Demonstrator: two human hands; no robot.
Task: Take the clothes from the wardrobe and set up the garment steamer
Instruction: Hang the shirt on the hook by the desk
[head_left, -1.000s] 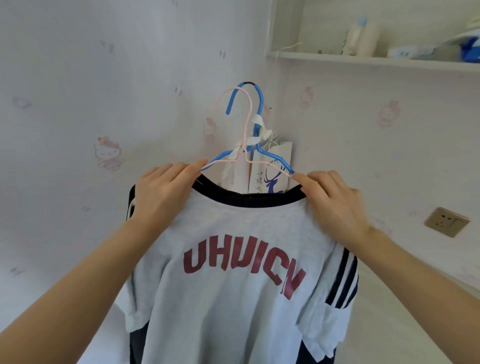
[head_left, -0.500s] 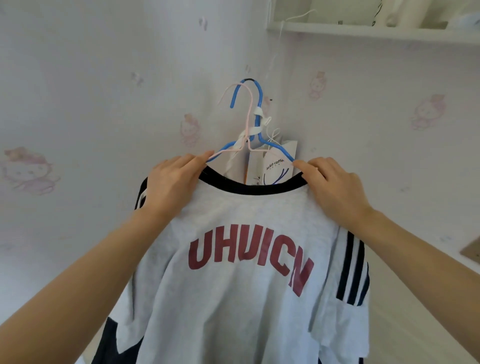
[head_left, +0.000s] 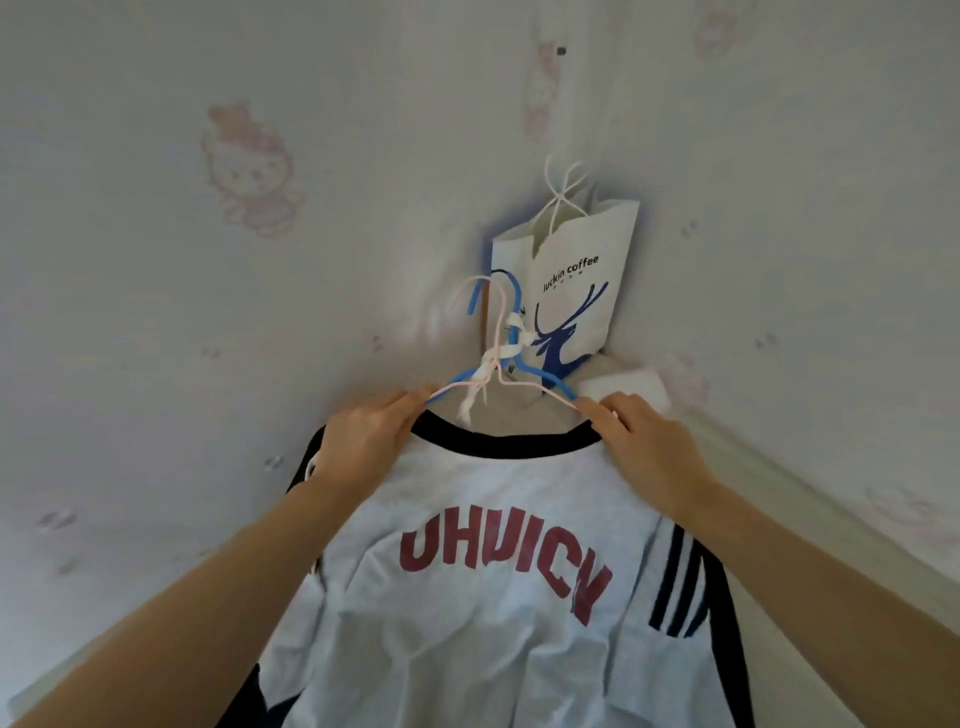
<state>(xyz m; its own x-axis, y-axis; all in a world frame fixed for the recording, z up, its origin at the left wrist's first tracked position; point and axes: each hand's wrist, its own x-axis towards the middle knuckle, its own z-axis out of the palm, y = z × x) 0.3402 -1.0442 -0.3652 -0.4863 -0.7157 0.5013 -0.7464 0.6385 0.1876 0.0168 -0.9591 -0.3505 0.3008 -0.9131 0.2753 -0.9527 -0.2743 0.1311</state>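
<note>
Looking down from the head cam, we've got a grey t-shirt held up in front of us, right in the corner where two walls meet. It has a black collar, red "UHUICN" lettering across the chest and dark stripes on the sleeve at the right.

Our left hand grips the shirt's shoulder just beside the collar, fingers curled over the fabric and the end of the hanger arm. Our right hand does the same on the other shoulder, fingertips pinching the cloth where the hanger comes out of the neck.

The shirt sits on two hangers at once: a blue hanger and a pink hanger, tied together at the neck with a white strip of cloth. Both hooks stick up free above the collar, and we can't tell whether they touch anything.

Behind the hooks a white paper bag with "luckin coffee" and a blue deer printed on it hangs in the corner by its string handles. The wallpaper shows faint pink cartoon figures.
</note>
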